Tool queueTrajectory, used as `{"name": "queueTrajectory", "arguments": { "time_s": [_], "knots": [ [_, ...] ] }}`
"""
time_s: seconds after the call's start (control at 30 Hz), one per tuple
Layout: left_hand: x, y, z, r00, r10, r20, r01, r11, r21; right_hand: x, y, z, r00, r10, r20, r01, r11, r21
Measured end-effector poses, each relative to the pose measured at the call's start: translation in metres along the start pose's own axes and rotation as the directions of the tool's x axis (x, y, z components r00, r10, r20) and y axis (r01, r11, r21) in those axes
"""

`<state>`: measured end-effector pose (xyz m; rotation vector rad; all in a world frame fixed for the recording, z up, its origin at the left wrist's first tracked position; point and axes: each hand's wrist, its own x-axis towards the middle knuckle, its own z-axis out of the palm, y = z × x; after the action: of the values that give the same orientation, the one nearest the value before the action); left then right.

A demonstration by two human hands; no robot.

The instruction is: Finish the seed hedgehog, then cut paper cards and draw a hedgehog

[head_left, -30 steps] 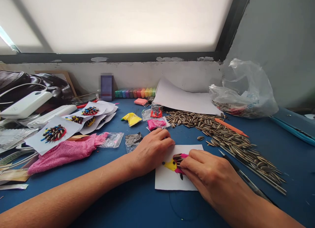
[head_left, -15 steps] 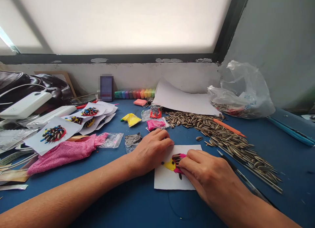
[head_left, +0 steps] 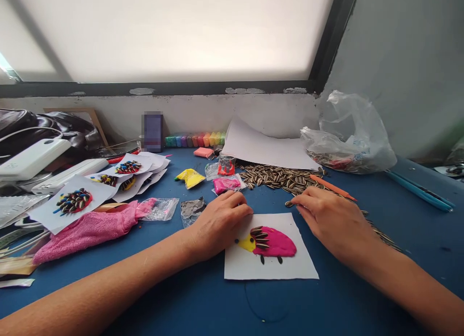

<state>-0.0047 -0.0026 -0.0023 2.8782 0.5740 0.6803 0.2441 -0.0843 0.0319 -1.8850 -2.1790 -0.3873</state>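
Note:
My left hand (head_left: pixel 223 219) rests with bent fingers over the top left corner of a white paper card (head_left: pixel 237 269), holding it against the table. On the card is a flat modelling-clay hedgehog with a pink body (head_left: pixel 279 242) and a yellow face (head_left: pixel 246 243). Several striped sunflower seeds (head_left: pixel 259 238) stick into the pink clay behind the face. Dark pieces form its eye, nose and two feet. Right of the card, my right hand (head_left: pixel 326 217) pinches at a lone sunflower seed (head_left: pixel 288 203) with thumb and index fingertips. Its other fingers are curled.
Loose sunflower seeds (head_left: pixel 279 179) lie beyond my right hand with an orange stick-like tool (head_left: pixel 331 187). Clay packets in yellow (head_left: pixel 190 178), pink (head_left: pixel 228 183) and black (head_left: pixel 193 208) sit mid-table. Finished seed cards (head_left: pixel 74 203) and a pink cloth (head_left: pixel 90 232) are left.
My right hand has moved off the clay hedgehog, rightward and away from me, to the lone seed. The whole pink body now shows. My left hand keeps its place on the card.

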Motion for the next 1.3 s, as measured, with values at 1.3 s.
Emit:
{"name": "queueTrajectory", "arguments": {
  "time_s": [1.3],
  "knots": [
    [0.001,0.001,0.000,1.000,-0.017,0.010,0.017,1.000,0.017,-0.019,-0.057,-0.024,0.970,-0.204,0.131,0.089,0.804,0.587]
  ]
}}
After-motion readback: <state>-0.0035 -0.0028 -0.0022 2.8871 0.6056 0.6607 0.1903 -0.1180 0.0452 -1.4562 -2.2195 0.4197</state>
